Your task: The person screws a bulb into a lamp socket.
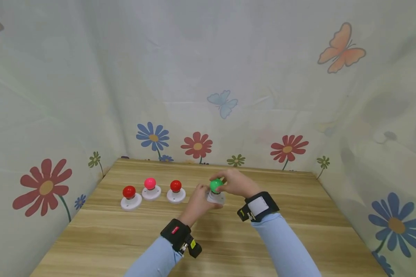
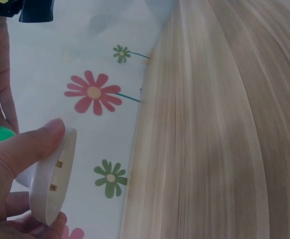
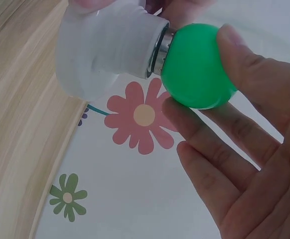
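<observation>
My left hand point(image 1: 198, 202) grips a white lamp socket point(image 2: 41, 186) by its round base, thumb on the rim. The socket's underside with small brass contacts shows in the left wrist view, so it is held off the table. With thumb and fingers, my right hand point(image 1: 238, 183) pinches a green light bulb point(image 3: 197, 67). The bulb's metal collar sits at the socket's mouth, partly visible; how deep it goes in cannot be seen. In the head view both hands meet right of the other bulbs, above the middle of the table.
To the left on the wooden table point(image 1: 152, 238) stand three white sockets with bulbs: a red bulb point(image 1: 129, 192), a pink bulb point(image 1: 150, 183) and another red bulb point(image 1: 175, 186). A flower-printed curtain point(image 1: 180, 77) encloses the table's back and sides.
</observation>
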The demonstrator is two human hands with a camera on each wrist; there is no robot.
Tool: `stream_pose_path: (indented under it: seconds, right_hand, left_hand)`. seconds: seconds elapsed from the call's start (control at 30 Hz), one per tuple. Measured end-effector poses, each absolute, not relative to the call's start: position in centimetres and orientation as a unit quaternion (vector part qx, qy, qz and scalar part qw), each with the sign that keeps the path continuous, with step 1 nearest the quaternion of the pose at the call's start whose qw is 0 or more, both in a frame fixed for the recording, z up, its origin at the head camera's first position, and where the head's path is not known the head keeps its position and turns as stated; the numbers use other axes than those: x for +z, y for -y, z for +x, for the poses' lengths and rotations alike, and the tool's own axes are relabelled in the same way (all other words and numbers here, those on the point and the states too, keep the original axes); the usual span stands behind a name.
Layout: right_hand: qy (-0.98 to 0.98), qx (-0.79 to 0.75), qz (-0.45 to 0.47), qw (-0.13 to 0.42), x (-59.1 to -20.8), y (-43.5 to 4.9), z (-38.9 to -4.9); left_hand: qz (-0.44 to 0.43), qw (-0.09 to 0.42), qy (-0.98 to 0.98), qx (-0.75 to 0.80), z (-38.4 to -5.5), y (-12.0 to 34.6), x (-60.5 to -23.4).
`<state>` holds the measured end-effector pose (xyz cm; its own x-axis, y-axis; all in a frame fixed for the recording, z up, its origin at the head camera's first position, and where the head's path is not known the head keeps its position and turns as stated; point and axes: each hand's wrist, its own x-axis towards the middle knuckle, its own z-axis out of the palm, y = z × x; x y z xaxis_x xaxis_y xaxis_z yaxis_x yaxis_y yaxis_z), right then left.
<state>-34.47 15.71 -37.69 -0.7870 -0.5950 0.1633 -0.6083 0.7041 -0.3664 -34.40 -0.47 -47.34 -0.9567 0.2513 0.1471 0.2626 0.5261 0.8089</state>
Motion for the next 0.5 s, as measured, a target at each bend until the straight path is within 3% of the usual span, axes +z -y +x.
stream_pose_path:
  seconds: [0.23, 0.5]
  right_hand:
    - [0.939, 0.18, 0.292, 0.03, -37.2, -15.2, -34.1]
    - [0.971, 0.003, 0.162, 0.177, -37.9, -12.9, -33.7]
  left_hand:
    - [-0.153, 0.016, 0.873, -0.463, -34.3, 0.4, -47.1]
    - [-0.158, 0.025, 0.858, -0.487, -34.2, 0.2, -46.9]
